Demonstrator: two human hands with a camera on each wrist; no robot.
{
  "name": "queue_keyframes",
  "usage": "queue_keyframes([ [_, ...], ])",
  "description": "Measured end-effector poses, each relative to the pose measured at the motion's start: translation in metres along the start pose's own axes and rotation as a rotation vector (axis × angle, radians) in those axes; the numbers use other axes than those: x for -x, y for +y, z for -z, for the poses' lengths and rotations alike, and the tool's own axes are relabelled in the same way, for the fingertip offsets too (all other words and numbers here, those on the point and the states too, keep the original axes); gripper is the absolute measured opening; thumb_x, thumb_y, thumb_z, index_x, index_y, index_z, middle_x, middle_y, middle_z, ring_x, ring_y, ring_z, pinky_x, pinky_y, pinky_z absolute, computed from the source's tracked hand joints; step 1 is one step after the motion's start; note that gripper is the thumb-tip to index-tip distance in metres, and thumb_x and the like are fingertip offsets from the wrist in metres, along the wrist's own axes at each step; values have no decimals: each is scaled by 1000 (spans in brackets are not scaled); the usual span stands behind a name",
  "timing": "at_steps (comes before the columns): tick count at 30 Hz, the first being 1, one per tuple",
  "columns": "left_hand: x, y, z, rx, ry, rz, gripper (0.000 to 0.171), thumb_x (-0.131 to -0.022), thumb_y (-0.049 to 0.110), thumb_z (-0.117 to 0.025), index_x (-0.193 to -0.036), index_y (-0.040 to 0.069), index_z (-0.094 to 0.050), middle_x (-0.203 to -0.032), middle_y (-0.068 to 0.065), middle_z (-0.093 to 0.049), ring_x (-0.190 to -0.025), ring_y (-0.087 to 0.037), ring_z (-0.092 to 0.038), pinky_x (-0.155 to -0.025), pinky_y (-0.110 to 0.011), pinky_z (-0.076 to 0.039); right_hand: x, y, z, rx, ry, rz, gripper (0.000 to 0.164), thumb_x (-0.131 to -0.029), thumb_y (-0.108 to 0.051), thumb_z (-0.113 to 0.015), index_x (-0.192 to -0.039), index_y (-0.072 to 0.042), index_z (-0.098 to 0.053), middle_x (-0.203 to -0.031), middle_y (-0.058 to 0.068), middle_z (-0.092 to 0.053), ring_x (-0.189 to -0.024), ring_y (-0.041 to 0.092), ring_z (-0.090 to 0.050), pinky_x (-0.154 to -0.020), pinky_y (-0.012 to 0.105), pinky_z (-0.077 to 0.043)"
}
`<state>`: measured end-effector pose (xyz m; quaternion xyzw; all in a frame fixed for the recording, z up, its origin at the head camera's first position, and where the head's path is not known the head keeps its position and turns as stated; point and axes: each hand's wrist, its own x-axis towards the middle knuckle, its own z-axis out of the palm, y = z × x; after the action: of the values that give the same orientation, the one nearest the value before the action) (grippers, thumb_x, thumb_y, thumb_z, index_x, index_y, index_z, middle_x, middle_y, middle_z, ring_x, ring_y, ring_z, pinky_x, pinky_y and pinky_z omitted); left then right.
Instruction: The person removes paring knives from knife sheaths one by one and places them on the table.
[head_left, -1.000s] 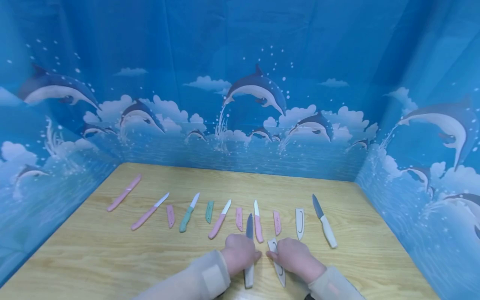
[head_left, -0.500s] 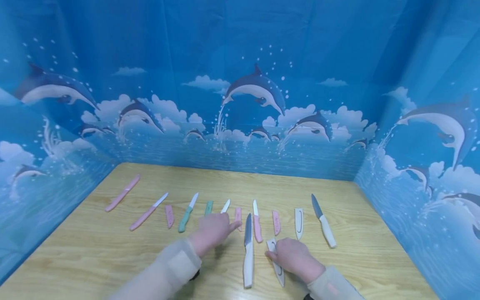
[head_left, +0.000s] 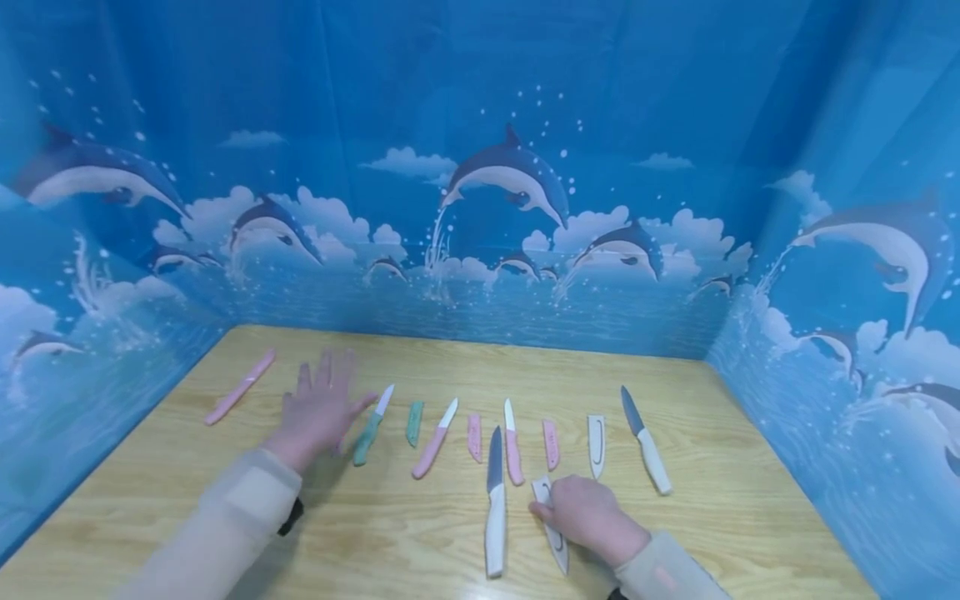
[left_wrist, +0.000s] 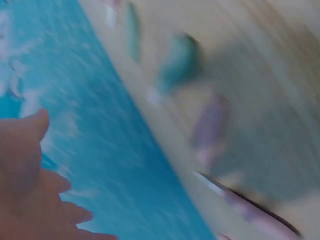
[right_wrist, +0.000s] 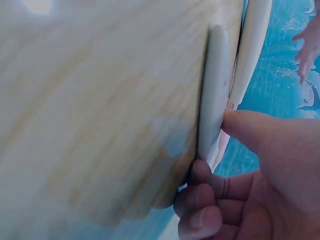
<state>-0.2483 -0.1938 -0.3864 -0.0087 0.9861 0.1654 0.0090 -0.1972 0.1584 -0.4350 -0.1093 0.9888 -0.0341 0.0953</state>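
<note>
My left hand (head_left: 318, 412) is raised over the table's left part, fingers spread and straight, holding nothing. It covers most of a pink knife and a pink sheath in the head view; both show blurred in the left wrist view, the knife (left_wrist: 260, 215) below the sheath (left_wrist: 212, 125). Just right of this hand lies a green-handled knife (head_left: 367, 433). Between thumb and fingers, my right hand (head_left: 588, 512) pinches a white knife sheath (head_left: 557, 546) at the table's near side. A large white-handled knife (head_left: 495, 525) with a grey blade lies left of that sheath.
Across the table lie a green sheath (head_left: 415, 423), pink-handled knives (head_left: 431, 450), pink sheaths (head_left: 475, 437), another white sheath (head_left: 596, 442) and a second white-handled knife (head_left: 654, 462). A pink knife (head_left: 240, 387) lies far left. A dolphin-print curtain (head_left: 480, 308) borders the table.
My left hand has let go of the large white-handled knife, leaving it on the table, and has moved left with its fingers spreading. My right hand stays on the white sheath.
</note>
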Motion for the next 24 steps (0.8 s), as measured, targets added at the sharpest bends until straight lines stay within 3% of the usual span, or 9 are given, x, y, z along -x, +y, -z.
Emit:
queue_keyframes([
  [4, -7, -37, 4, 18, -10, 37, 92, -94, 71, -29, -153, 15, 14, -154, -27, 24, -134, -60, 22, -94, -85, -1, 0, 0, 0, -11, 16, 11, 46, -90, -49, -60, -63, -13, -52, -58, 1, -48, -48, 12, -42, -46, 27, -37],
  [9, -13, -81, 4, 77, 3, 111, 98, -91, 75, -27, -151, 14, 19, -149, -31, 31, -128, -66, 23, -85, -89, 1, 0, -1, 0, -19, 16, 13, 46, -90, -48, -60, -64, -12, -52, -58, 0, -48, -49, 12, -42, -46, 27, -37],
  [15, -16, -126, 7, 122, 5, 227, 105, -89, 74, -37, -150, 10, 19, -146, -34, 32, -128, -67, 24, -88, -87, 6, -1, -4, 1, -28, -9, 20, 44, -91, -48, -60, -67, -11, -55, -59, 1, -48, -49, 12, -41, -47, 27, -37],
  [19, -15, -148, 10, 110, 13, 224, 107, -90, 73, -37, -149, 4, 19, -145, -39, 28, -127, -70, 20, -87, -88, 4, 0, -5, 1, -24, -7, 16, 45, -91, -48, -60, -67, -10, -56, -59, 1, -49, -49, 12, -42, -47, 28, -38],
  [24, -10, -161, 17, 132, -14, 248, 107, -91, 70, -38, -147, 0, 22, -143, -41, 28, -125, -72, 17, -90, -86, 2, 0, -4, -1, -19, -6, 14, 45, -90, -49, -61, -68, -9, -56, -61, 2, -50, -50, 13, -43, -48, 29, -39],
])
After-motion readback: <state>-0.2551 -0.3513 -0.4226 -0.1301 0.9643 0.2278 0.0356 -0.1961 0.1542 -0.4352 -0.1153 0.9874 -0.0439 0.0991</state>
